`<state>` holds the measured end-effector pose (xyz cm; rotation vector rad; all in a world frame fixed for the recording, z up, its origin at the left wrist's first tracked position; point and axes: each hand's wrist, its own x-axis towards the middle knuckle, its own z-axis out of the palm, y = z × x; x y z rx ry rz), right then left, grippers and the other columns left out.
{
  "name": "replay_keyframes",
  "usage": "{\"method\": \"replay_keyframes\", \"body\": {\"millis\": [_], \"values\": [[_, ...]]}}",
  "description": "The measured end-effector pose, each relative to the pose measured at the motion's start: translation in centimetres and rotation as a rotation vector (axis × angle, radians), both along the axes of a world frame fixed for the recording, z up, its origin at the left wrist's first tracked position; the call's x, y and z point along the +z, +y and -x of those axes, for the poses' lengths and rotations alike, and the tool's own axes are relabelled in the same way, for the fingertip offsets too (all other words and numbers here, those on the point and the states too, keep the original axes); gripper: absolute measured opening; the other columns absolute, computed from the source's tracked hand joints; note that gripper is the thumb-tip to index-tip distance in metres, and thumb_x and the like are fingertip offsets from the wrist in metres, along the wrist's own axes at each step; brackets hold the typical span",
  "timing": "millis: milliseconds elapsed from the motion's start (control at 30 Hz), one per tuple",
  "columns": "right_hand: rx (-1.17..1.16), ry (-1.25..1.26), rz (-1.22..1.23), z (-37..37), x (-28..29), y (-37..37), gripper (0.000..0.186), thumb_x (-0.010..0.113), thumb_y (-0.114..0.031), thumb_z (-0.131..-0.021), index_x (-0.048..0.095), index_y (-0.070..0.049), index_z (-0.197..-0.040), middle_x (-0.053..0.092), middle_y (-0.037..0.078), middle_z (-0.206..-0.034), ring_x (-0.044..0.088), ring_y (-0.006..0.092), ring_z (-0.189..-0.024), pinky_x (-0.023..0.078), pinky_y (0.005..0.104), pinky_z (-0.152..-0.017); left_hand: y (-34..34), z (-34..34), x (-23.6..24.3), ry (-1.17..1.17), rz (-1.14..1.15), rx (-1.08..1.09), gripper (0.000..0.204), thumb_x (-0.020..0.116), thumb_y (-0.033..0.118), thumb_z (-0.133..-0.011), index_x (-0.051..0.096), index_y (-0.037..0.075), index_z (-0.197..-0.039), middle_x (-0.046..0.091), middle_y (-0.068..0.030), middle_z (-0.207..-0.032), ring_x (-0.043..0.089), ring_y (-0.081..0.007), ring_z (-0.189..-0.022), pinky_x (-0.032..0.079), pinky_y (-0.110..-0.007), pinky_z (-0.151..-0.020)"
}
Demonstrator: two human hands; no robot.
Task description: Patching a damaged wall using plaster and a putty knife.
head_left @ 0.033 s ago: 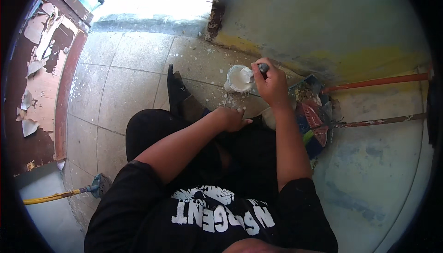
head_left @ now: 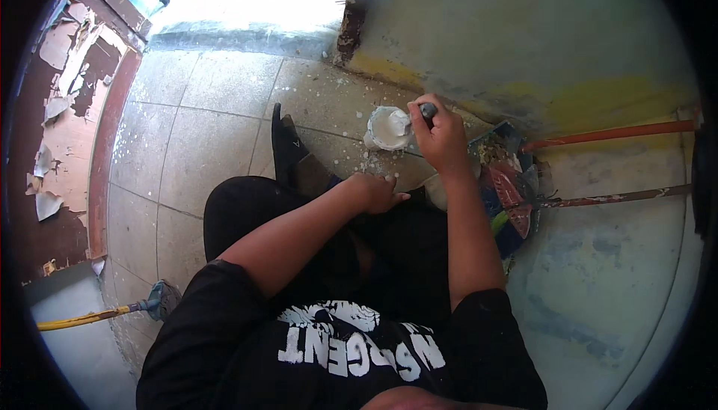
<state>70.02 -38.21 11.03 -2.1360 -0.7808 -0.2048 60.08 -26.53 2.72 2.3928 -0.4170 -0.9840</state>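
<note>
White tub (head_left: 373, 138) sits upper centre on the floor (head_left: 209, 137); no visible shift since last frame, so work looks held there. Your right hand's (head_left: 441, 135) fingers grip a dark-handled tool (head_left: 427, 110) over its rim; left hand's (head_left: 370, 192), mid-frame, can't tell.

white liquid (head_left: 389, 133), whitish tub (head_left: 369, 140), perhaps dark-grey tool handle (head_left: 428, 111), white-speckled grey tiles (head_left: 213, 137), black shirt (head_left: 329, 386) with white print (head_left: 351, 354)

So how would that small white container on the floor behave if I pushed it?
The container looks small and stands on flat tiles, so it would probably slide, though a high push might tip it. Its open top means the white contents could slosh out. The rim looks smeared with white, so it may be slippery to grip.
</note>
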Motion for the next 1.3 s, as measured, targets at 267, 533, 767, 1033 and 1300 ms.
{"method": "replay_keyframes", "body": {"millis": [267,533,767,1033,1300], "values": [[0.015,0.011,-0.024,0.4,0.5,0.3,0.015,0.064,-0.017,-0.095,0.060,-0.004,-0.090,0.055,0.010,-0.064,0.049,0.0145,-0.055,0.043,0.0304,-0.053,0.1,-0.2,-0.3,0.013,-0.031,-0.041,0.073,0.028,0.059,-0.102,0.051,-0.002,-0.134,0.062,-0.0285,-0.121,0.060,-0.0452,-0.114,0.045,-0.052,-0.100],[0.021,0.040,-0.075,0.4,0.3,0.3,0.015,0.063,-0.016,-0.096,0.060,-0.003,-0.090,0.055,0.009,-0.065,0.050,0.0137,-0.056,0.043,0.0298,-0.055,0.2,-0.2,0.0,0.035,-0.021,-0.043,0.072,0.028,0.058,-0.102,0.059,-0.003,-0.125,0.063,-0.0265,-0.121,0.061,-0.0433,-0.114,0.045,-0.052,-0.099],[-0.089,0.014,-0.104,0.1,0.2,0.3,0.018,0.063,-0.017,-0.096,0.057,-0.002,-0.086,0.051,0.007,-0.063,0.046,0.0134,-0.056,0.041,0.0305,-0.055,0.2,-0.2,-0.2,0.020,-0.018,-0.050,0.070,0.029,0.056,-0.102,0.060,-0.003,-0.123,0.065,-0.0255,-0.119,0.060,-0.0422,-0.115,0.045,-0.051,-0.100],[-0.127,0.045,-0.136,-0.7,-0.4,-0.3,0.022,0.062,-0.019,-0.098,0.056,-0.003,-0.085,0.048,0.003,-0.062,0.043,0.0097,-0.057,0.039,0.0294,-0.054,0.1,-0.3,0.1,0.031,-0.008,-0.040,0.070,0.028,0.056,-0.102,0.060,-0.004,-0.123,0.063,-0.0262,-0.121,0.059,-0.0427,-0.116,0.044,-0.050,-0.101],[-0.133,-0.018,-0.172,-1.1,0.1,-1.1,0.023,0.062,-0.021,-0.098,0.057,-0.003,-0.086,0.050,-0.001,-0.063,0.042,0.0078,-0.059,0.039,0.0279,-0.054,0.0,-0.4,0.4,0.056,-0.013,-0.074,0.071,0.026,0.056,-0.103,0.061,-0.003,-0.122,0.063,-0.0263,-0.122,0.058,-0.0434,-0.117,0.043,-0.051,-0.102]]}}
